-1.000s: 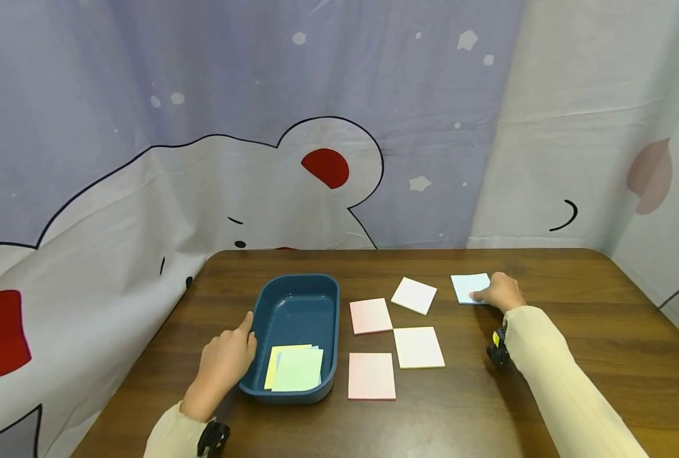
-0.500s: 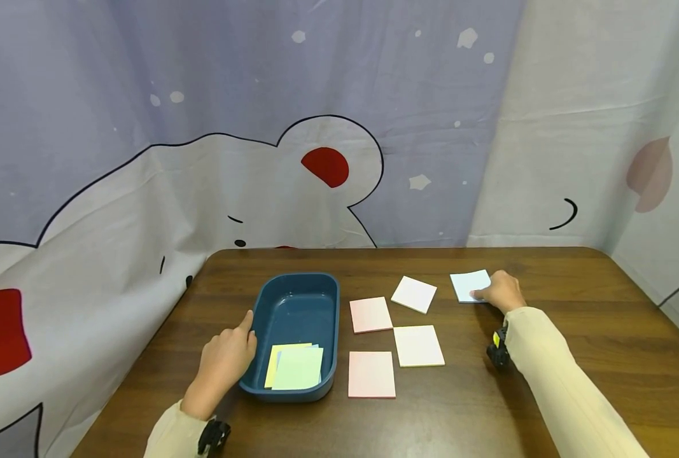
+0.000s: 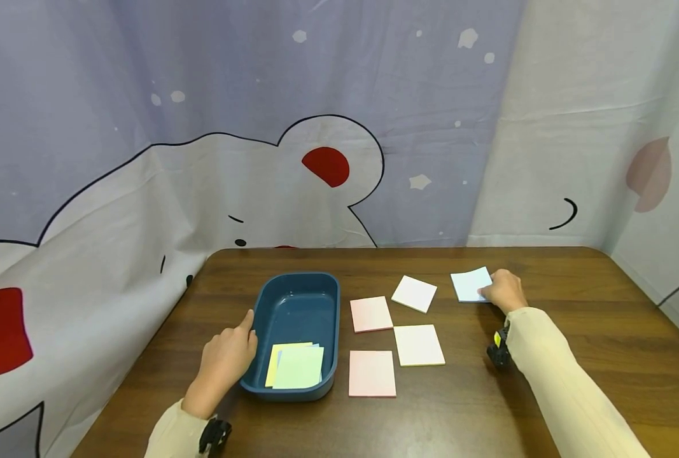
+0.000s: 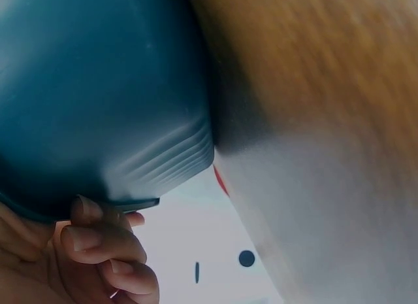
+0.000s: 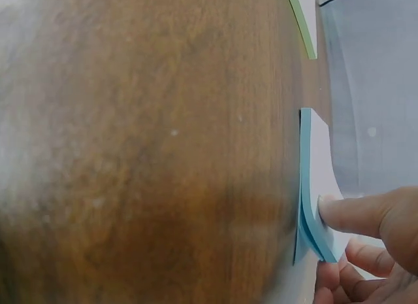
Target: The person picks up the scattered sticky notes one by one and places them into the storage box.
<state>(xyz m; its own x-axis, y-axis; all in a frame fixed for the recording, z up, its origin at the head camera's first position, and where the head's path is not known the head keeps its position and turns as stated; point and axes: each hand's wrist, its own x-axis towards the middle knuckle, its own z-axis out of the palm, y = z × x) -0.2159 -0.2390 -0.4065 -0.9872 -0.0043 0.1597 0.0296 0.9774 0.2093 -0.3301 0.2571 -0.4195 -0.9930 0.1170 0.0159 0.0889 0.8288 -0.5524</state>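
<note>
At the far right of the table, my right hand pinches the near right corner of a light blue sticky-note pad. In the right wrist view the thumb lies on the pad's pale top, the other fingers are beneath, and the pad curves upward with its bottom layers spread apart. My left hand holds the left rim of a dark blue tub, index finger stretched along it. Curled fingers show beneath the rim in the left wrist view. Inside the tub lie a green pad, a yellow pad and a mostly covered blue one.
Between tub and right hand lie two pink pads, a cream pad and a whitish pad turned askew. The wooden table ends at a printed curtain behind.
The right thumb has slid slightly right toward the blue pad's edge, and the pad's far right corner has tipped up. The left hand and tub stay put.
</note>
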